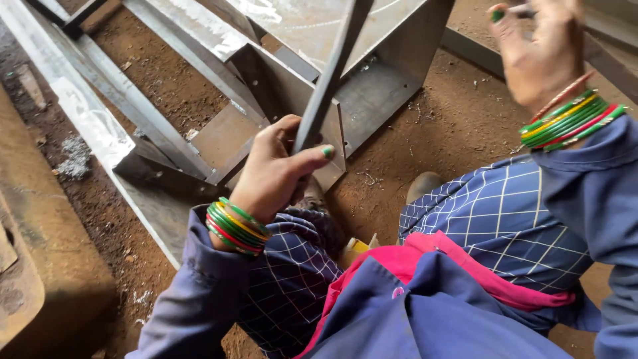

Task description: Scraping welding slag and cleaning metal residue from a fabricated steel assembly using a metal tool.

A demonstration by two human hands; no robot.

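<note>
A person in a dark blue work shirt and checked blue cloth is crouching over a grey welded steel frame (372, 86) that is lying on the reddish-brown dirt floor (458, 126). The frame's long flat beams are running away to the upper left, with upright plates closing off a box-shaped pocket near the knees.

Crossing that pocket is a long, narrow, dark grey steel bar (332, 66). Its long axis is slanting steeply, from the top edge of the view down and to the left, and its lower end is disappearing into the left hand (276, 169). The fingers (312, 156) of this hand are wrapping tightly around the bar just in front of the upright plate, thumb pressing along the near side, so the bar is rising out of the fist up and away from the body.

The right hand (541, 50) is lifting high at the upper right, well apart from the bar and blurred. Its fingers are curling inward, apparently pinching a small thin grey object (522, 11) at the frame's edge; what it is cannot be told. The left hand is plainly the nearer one to the bar.

Green, yellow and red bangles (236, 226) are circling both wrists.
</note>
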